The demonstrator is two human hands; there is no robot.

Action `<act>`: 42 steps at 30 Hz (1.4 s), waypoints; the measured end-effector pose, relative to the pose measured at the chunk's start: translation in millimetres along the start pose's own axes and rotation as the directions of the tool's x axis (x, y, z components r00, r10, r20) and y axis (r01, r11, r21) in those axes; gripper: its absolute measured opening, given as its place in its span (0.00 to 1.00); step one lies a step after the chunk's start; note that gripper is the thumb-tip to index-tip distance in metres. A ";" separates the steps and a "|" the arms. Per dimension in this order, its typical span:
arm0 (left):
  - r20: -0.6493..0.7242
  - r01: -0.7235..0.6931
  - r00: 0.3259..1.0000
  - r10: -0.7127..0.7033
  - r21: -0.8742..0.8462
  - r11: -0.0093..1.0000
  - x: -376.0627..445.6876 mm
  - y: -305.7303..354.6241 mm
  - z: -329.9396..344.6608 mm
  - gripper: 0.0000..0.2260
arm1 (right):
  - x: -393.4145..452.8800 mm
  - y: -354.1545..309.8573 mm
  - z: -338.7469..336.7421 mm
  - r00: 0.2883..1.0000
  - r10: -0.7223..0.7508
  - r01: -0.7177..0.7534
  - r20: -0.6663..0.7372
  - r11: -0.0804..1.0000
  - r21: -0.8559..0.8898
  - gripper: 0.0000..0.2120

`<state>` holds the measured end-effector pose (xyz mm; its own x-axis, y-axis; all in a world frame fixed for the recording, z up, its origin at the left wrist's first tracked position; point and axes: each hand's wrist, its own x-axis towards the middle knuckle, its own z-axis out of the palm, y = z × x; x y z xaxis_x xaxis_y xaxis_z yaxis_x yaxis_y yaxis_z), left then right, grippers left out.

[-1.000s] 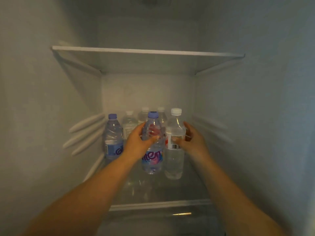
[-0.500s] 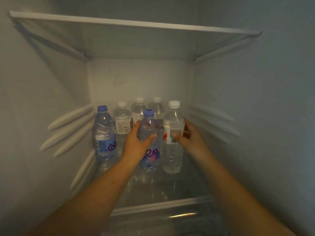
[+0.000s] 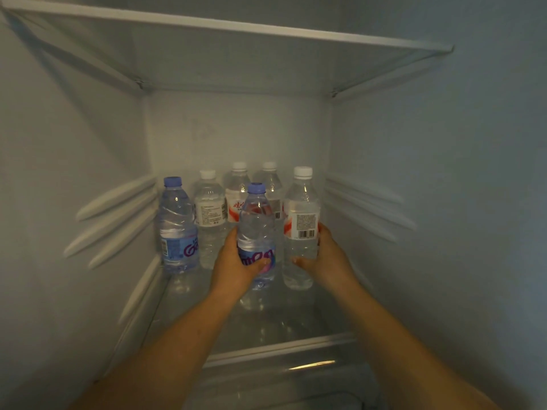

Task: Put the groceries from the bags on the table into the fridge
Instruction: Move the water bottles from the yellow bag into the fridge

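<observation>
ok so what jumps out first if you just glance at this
Two hands inside a fridge, each gripping a water bottle standing on the glass shelf: the left hand holds a blue-capped bottle, the right hand a white-capped bottle beside it. Behind them stand three more white-capped bottles, with another blue-capped one at the left wall.

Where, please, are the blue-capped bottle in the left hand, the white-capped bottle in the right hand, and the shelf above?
Blue-capped bottle (image 3: 255,220), head view: clear upper body.
White-capped bottle (image 3: 302,202), head view: shoulder above label.
Upper shelf (image 3: 236,25), head view: white front edge.
</observation>
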<state>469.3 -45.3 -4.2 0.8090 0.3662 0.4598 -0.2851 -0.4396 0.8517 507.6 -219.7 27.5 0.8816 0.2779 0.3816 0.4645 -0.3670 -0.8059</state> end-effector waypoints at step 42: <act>-0.231 -0.042 0.971 0.064 0.098 0.994 -18.3 -22.3 -63.3 0.33 | 2.7 -49.7 97.9 0.916 -0.057 -0.084 0.396 0.940 0.330 0.27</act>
<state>428.2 9.7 -15.7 0.6485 0.5165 0.5591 -0.2674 -0.5332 0.8027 478.7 -113.9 24.3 0.7480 0.6275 0.2161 0.3349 -0.0757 -0.9392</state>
